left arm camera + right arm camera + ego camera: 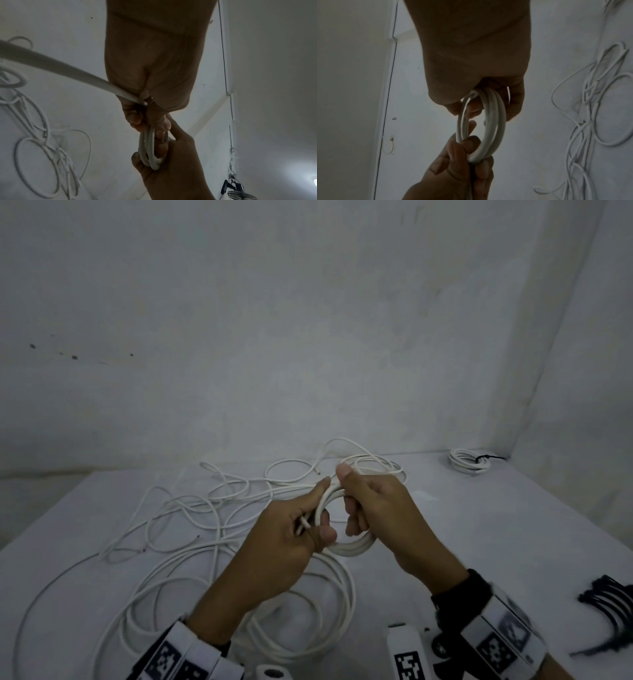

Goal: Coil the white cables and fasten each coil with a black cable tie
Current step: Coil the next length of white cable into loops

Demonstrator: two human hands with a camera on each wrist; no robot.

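Observation:
Both hands hold a small coil of white cable [352,547] above the table's middle. My left hand [320,518] grips the coil's left side, with the cable end poking out between its fingers. My right hand [349,498] grips the right side, thumb on top and fingers curled through the ring. In the left wrist view the left hand [149,121] clamps the coil [150,148], and the cable's tail [60,65] runs off to the left. In the right wrist view the right hand [481,108] has its fingers wrapped round the coil [489,121].
Loose white cables [212,501] sprawl over the white table [479,525], with wide loops [308,611] under my forearms. A finished coil with a black tie [467,462] lies at the back right. A bundle of black cable ties [613,601] sits at the right edge.

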